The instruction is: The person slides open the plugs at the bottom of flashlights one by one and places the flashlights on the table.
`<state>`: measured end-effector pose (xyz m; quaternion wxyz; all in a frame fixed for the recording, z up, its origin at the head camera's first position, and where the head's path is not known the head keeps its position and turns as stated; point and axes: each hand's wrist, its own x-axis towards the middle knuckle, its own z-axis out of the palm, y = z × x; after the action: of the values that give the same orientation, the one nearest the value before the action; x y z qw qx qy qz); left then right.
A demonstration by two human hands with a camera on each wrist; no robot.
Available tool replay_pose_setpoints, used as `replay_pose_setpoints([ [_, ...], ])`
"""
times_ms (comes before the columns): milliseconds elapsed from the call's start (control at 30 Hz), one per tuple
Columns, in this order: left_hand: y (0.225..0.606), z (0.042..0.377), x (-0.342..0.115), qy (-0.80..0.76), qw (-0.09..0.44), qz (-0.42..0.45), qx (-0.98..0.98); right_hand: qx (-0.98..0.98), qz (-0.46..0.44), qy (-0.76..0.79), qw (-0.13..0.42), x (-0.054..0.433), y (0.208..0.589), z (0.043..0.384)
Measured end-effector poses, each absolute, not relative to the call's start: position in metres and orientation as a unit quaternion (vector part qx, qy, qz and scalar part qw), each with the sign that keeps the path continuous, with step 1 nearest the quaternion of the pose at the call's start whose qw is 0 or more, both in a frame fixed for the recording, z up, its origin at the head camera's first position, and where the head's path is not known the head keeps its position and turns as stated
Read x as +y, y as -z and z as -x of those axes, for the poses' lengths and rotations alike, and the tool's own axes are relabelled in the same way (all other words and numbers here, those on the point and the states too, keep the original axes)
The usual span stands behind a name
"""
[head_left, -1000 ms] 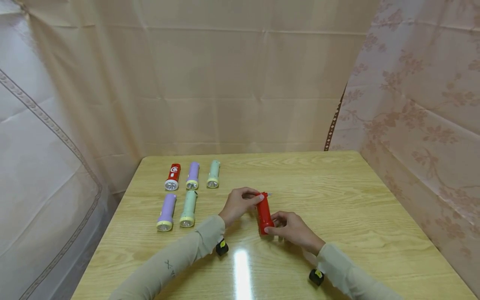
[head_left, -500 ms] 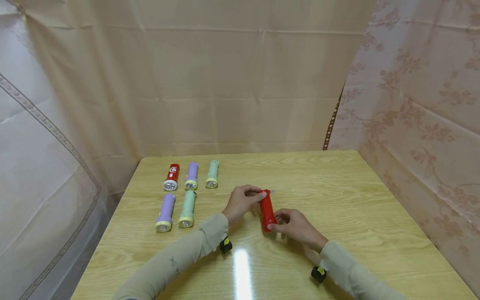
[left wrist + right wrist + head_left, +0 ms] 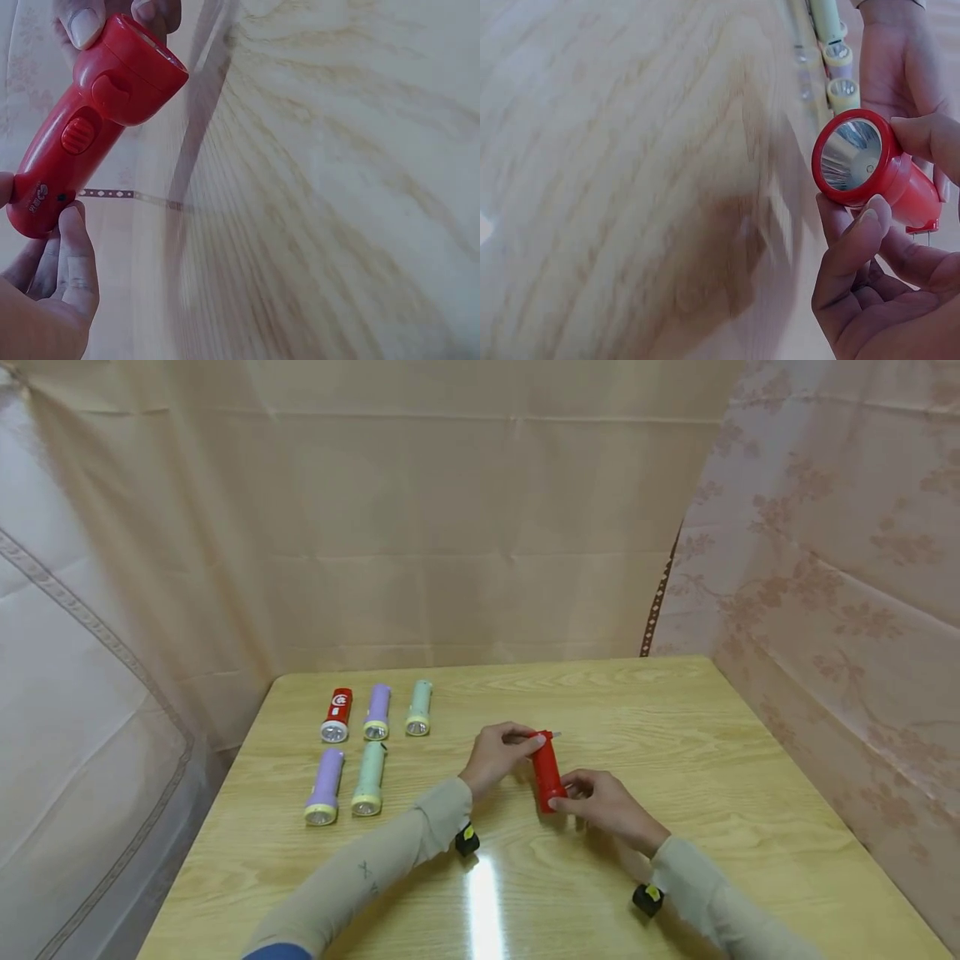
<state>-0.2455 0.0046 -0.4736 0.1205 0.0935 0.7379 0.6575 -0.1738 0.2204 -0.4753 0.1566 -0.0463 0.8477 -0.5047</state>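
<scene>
Both hands hold a red flashlight [image 3: 547,774] over the middle of the table. My left hand [image 3: 497,758] pinches its tail end between thumb and fingers. At the lamp end, my right hand [image 3: 606,807] grips the head with thumb and fingertips. A ribbed slide switch [image 3: 78,136] shows on the body in the left wrist view. The right wrist view looks into the silvery reflector [image 3: 850,156]. Two thin metal prongs [image 3: 919,236] stick out of the tail there; in the head view a pale plug tip [image 3: 556,734] juts from that end.
On the left of the wooden table [image 3: 675,710] lie more flashlights in two rows. Behind are a red one [image 3: 337,714], a purple one [image 3: 377,710] and a green one [image 3: 419,706]; in front, a purple one [image 3: 326,785] and a green one [image 3: 370,777]. Curtains surround the table.
Both hands have moved the red flashlight a little to the right and away from the body, their grips unchanged. The flashlights on the left lie as before; the head view has shifted slightly.
</scene>
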Motion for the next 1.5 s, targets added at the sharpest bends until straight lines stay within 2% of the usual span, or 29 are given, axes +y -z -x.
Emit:
replay_pose_setpoints([
  [533, 0.47, 0.267, 0.051, -0.654, 0.118, -0.119, 0.738, 0.871, 0.017, 0.474, 0.13, 0.255, 0.471, 0.183],
  [1000, 0.471, 0.283, 0.086, -0.68, 0.109, -0.091, 0.72, 0.889, -0.002, 0.444, 0.112, 0.278, 0.466, 0.198],
  [1500, 0.476, 0.287, 0.129, -0.687, 0.097, -0.09, 0.714, 0.887, -0.028, 0.452, 0.092, 0.309, 0.465, 0.197],
])
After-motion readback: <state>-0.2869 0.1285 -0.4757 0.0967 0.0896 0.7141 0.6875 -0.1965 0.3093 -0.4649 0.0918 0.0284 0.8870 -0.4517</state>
